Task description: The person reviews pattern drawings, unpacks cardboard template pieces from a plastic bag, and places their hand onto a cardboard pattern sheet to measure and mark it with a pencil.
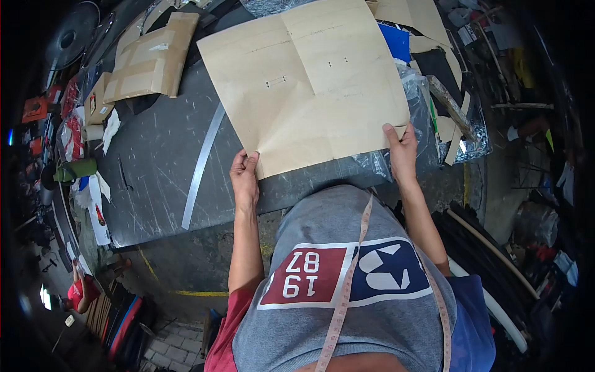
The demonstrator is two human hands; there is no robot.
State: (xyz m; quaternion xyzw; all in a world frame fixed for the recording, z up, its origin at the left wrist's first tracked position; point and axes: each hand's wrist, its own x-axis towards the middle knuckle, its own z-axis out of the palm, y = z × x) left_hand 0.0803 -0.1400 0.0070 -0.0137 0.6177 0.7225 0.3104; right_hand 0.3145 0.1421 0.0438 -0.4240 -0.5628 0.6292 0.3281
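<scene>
A large sheet of brown paper or card [310,93], creased down the middle and marked with small dots and faint lines, is held over the dark table. My left hand [245,177] pinches its lower left corner between thumb and fingers. At the lower right corner, my right hand [403,152] grips the sheet, thumb on top; the corner is bent there. Left of the sheet, a metal ruler [203,167] lies flat on the scratched table [155,167].
Taped cardboard [152,59] lies at the back left. Clear plastic, scraps and a wooden stick [451,106] are on the right. A tape measure [339,304] hangs over my shirt. Another person in red [82,291] is at the far lower left.
</scene>
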